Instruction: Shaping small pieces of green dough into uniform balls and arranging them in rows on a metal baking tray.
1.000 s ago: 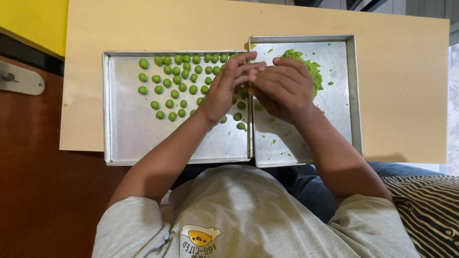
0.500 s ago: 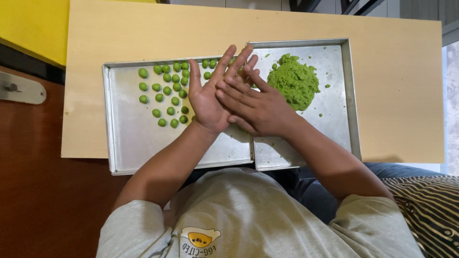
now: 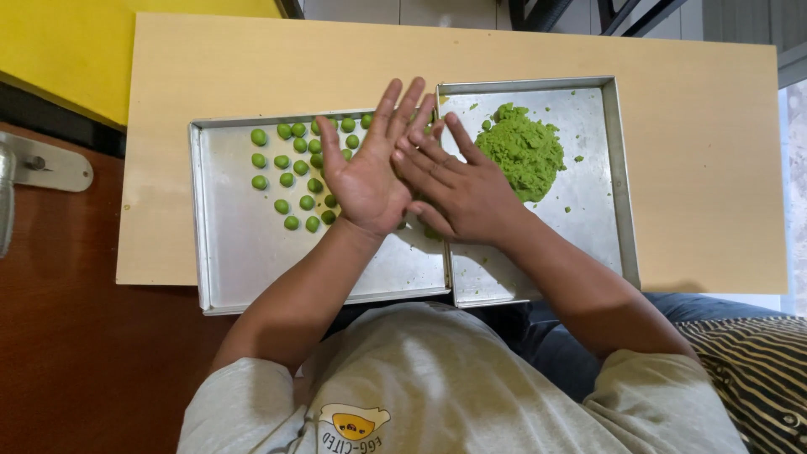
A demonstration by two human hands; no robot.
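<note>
Palms pressed, dough mound (image 3: 525, 150) just right

A pale wooden board (image 3: 689, 151) lies flat as the work surface, with clean straight edges. To the left of it there is a dark reddish-brown wooden surface (image 3: 76, 353), and a grey metal bracket (image 3: 46, 164) is fixed on it. In the upper left corner a bright yellow panel (image 3: 92, 50) shows. At the top, light floor tiles (image 3: 403, 10) are visible. In the lower right lies a cushion (image 3: 756, 370) with black and yellow stripes. Daylight comes from the right edge.
</note>
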